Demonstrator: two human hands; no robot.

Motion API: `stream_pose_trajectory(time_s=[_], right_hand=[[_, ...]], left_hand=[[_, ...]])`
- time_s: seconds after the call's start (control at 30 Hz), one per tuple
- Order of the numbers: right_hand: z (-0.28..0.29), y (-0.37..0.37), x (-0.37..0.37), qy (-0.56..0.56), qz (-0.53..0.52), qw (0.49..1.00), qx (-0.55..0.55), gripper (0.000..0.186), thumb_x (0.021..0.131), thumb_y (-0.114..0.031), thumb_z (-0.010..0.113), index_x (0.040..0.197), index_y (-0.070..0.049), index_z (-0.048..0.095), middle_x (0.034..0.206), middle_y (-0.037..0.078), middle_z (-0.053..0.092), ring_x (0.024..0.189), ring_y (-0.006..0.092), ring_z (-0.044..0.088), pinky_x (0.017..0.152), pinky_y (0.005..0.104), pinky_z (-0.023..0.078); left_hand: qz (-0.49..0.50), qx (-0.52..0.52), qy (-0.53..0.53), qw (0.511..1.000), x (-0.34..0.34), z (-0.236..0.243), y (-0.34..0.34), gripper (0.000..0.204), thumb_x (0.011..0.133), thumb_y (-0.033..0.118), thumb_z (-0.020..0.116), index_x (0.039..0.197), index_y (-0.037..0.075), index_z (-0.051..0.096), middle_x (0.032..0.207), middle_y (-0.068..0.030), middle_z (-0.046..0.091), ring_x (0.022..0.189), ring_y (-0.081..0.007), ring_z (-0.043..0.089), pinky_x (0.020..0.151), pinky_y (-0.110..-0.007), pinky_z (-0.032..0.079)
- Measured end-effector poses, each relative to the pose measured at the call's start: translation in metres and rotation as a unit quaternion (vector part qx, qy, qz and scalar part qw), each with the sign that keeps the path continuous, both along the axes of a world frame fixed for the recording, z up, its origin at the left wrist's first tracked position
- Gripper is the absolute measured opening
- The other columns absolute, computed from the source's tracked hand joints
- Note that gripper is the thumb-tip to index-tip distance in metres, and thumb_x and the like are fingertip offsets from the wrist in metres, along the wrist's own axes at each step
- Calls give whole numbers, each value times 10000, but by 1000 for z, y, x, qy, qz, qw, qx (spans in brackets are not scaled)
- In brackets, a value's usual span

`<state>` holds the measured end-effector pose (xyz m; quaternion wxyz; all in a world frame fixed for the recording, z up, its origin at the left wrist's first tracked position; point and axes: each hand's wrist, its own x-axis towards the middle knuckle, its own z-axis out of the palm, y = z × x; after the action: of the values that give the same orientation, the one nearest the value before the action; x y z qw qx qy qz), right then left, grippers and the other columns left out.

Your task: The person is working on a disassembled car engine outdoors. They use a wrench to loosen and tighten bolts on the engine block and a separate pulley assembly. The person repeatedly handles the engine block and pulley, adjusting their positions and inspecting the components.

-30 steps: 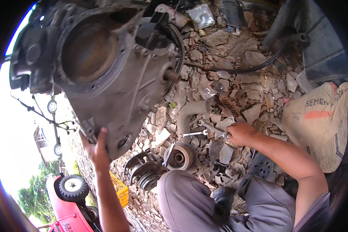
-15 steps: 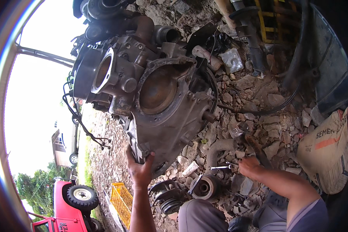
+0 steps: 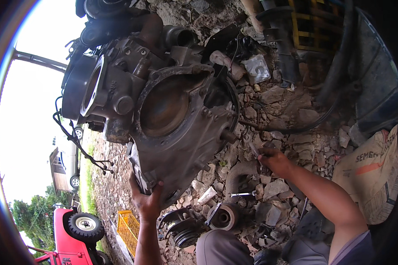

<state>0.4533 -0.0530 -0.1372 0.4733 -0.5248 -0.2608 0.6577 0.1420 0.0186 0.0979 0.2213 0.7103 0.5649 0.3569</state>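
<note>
- While the left hand [image 3: 147, 201] is pressed, fingers curled, against the lower edge of the engine housing [image 3: 181, 119], the right hand [image 3: 274, 159] is closed round a slim metal tool [image 3: 254, 149] near the housing's 4 o'clock side.
- The housing, a greasy grey casting with a round rusty recess in its face, fills the picture from 9 to 12 o'clock and stands tilted over the rubble ground [image 3: 287, 110].
- Judged from how things lie, the work is part-way: the housing's face is bare, and loose parts already lie apart on the stones, namely a pulley [image 3: 224, 216] at 6 o'clock, a ribbed dark part [image 3: 181, 229] just beside it, and a spanner [image 3: 243, 193] between the pulley and the right hand.
- A stud [image 3: 227, 136] stands out of the housing near the tool; what the tool is to meet I cannot tell.
- Left to do, seemingly: whatever fastening remains on the housing's lower right side.
- Hard to make out: the tool's tip, the left hand's fingertips behind the casting's rim, and the engine's upper end, which is cut off at 12 o'clock.
- A printed sack [image 3: 371, 172] lies at 3 o'clock; a red vehicle [image 3: 75, 234] shows at 7 o'clock.
</note>
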Motion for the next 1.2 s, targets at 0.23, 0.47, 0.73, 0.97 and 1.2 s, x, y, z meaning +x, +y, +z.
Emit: stream_pose_trajectory(time_s=[0.23,0.47,0.73,0.97,1.2], right_hand=[[-14,69,-2,36,-62,997,-25,423,917,-219,610,1291,-26,563,1133,104,644,1034,193,568,902,337,434],[-14,95,1,24,-32,998,53,376,925,-202,596,1236,9,591,1056,93,673,958,171,595,867,311,447],[-17,40,8,-118,64,991,-19,260,879,-146,569,1072,0,664,808,75,668,782,139,614,724,273,476],[-29,-41,-16,-449,309,836,-65,300,745,-149,575,994,-27,689,935,192,682,918,342,656,827,444,506],[-27,-63,-55,-550,347,755,89,170,752,-65,611,892,3,680,886,195,678,864,332,680,752,433,556]], left_hand=[[-3,6,40,999,-1,3,4,800,731,190,745,1373,-56,337,1251,-167,494,1166,-254,462,1024,-367,347],[-7,-12,-6,1000,-6,1,3,791,731,209,749,1364,-41,346,1247,-153,498,1159,-249,469,1020,-362,348],[16,-14,3,1000,-11,-6,5,733,761,223,756,1345,-8,380,1183,-113,538,1071,-230,519,968,-349,391],[-5,-1,-24,1000,10,3,2,769,782,179,736,1401,-28,330,1285,-152,494,1172,-251,490,1032,-363,354],[11,-16,-17,1000,12,5,1,735,783,187,732,1372,-50,362,1253,-154,517,1151,-244,508,1027,-363,360]])
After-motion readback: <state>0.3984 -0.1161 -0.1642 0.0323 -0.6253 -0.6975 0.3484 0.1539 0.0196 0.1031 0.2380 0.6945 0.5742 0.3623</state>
